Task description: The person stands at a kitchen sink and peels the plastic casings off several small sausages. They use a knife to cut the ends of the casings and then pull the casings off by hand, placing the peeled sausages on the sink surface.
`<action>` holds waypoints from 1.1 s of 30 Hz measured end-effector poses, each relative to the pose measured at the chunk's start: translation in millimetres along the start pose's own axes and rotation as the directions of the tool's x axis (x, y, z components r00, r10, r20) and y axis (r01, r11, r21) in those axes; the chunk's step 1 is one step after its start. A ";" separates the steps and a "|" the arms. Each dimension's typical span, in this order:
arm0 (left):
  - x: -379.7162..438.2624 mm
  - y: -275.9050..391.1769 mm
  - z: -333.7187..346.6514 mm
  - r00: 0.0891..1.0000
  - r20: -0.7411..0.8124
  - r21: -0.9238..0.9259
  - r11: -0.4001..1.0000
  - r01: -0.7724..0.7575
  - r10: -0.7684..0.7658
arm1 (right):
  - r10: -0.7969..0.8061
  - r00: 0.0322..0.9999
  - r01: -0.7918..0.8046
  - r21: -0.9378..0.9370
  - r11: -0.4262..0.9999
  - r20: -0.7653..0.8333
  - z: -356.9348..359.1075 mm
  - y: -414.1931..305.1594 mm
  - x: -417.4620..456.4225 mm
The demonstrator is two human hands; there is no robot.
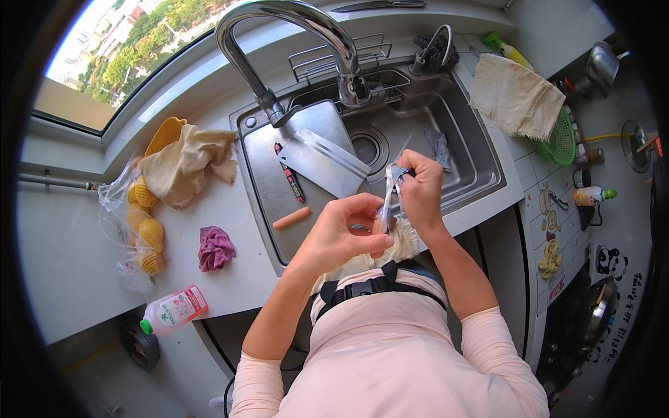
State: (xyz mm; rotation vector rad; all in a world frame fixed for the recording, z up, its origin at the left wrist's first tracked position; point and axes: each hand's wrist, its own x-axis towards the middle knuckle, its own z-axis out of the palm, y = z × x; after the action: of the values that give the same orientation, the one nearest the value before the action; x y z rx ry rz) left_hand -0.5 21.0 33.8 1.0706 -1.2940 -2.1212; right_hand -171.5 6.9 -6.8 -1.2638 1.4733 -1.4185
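Between my two hands, over the sink's front edge, is a sausage [377, 225] with plastic wrapper [388, 201] around part of it. My left hand [347, 230] holds the sausage between thumb and fingers. My right hand [422, 180] is closed on the upper part of the wrapper, with something dark at its fingers that I cannot make out. A peeled sausage [291, 218] lies on the sink's steel drainboard [256, 172]. Near it are a sausage in a dark printed wrapper [289, 172] and a cleaver blade [326, 163], which rests partly on a steel board [321, 120].
A chrome faucet [308, 13] arches over the sink basin [454, 130]. Left on the counter are a purple cloth [216, 248], a beige cloth [183, 167], bagged fruit in foam nets [150, 233] and a pink bottle [175, 310]. A green basket [560, 138] stands right, partly under another cloth [515, 94].
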 end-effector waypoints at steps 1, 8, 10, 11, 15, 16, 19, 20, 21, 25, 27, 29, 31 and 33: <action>-0.1 -0.5 -0.6 1.000 0.002 -0.001 1.000 0.000 0.000 | -0.006 1.000 0.006 -0.015 1.000 0.002 -0.6 2.4 -0.3; 3.2 -14.6 -5.3 1.000 0.013 0.004 1.000 -0.016 0.016 | -0.031 0.999 0.032 -0.078 0.996 0.008 -2.4 11.0 -4.3; 3.0 -17.3 -5.1 1.000 0.018 -0.009 1.000 -0.013 0.014 | -0.028 0.999 0.029 -0.078 0.997 0.015 -3.4 11.4 -5.5; 2.7 -17.6 -4.8 1.000 0.017 -0.015 1.000 -0.009 0.010 | -0.026 0.999 0.028 -0.078 0.997 0.018 -3.8 11.7 -6.0; 2.7 -15.7 -3.1 1.000 0.017 -0.028 1.000 0.010 -0.009 | -0.038 0.999 0.039 -0.099 0.994 0.015 -6.2 16.6 -7.2; 2.5 -16.1 -3.2 1.000 0.017 -0.031 0.999 0.010 -0.010 | -0.043 0.999 0.044 -0.098 0.994 0.018 -6.2 16.1 -7.3; 2.0 -17.7 -4.1 1.000 0.020 -0.040 0.999 0.013 -0.012 | -0.055 0.998 0.057 -0.109 0.992 0.026 -6.2 12.9 -8.5; 1.8 -17.9 -4.6 1.000 0.023 -0.044 0.999 0.015 -0.014 | -0.058 0.998 0.061 -0.114 0.992 0.029 -6.2 12.2 -8.7; 1.5 -18.1 -4.8 1.000 0.026 -0.048 0.999 0.018 -0.016 | -0.059 0.998 0.063 -0.120 0.991 0.032 -6.3 13.3 -8.8; 1.9 -17.6 -4.1 0.999 0.045 -0.109 0.994 0.023 -0.018 | -0.071 0.995 0.081 -0.144 0.986 0.077 -10.4 13.6 -5.2; 2.2 -12.9 -4.5 0.997 0.072 -0.117 0.993 0.030 -0.021 | -0.092 0.989 0.110 -0.171 0.979 0.113 -12.2 10.2 -4.2; 1.5 -10.3 -8.5 0.994 0.103 -0.119 0.992 0.045 -0.033 | -0.124 0.981 0.154 -0.209 0.966 0.150 -13.5 7.8 -5.0; 1.0 -8.1 -12.5 0.989 0.136 -0.129 0.989 0.067 -0.049 | -0.141 0.979 0.172 -0.217 0.961 0.150 -13.8 7.9 -5.4; 1.2 -5.6 -14.8 0.983 0.171 -0.148 0.985 0.092 -0.066 | -0.156 0.976 0.188 -0.222 0.957 0.155 -13.6 7.4 -5.6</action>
State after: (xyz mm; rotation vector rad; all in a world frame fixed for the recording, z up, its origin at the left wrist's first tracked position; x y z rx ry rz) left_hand 10.7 14.7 24.5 0.9112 -1.1519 -2.3707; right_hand -184.2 15.4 -13.0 -1.6386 1.5002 -1.2637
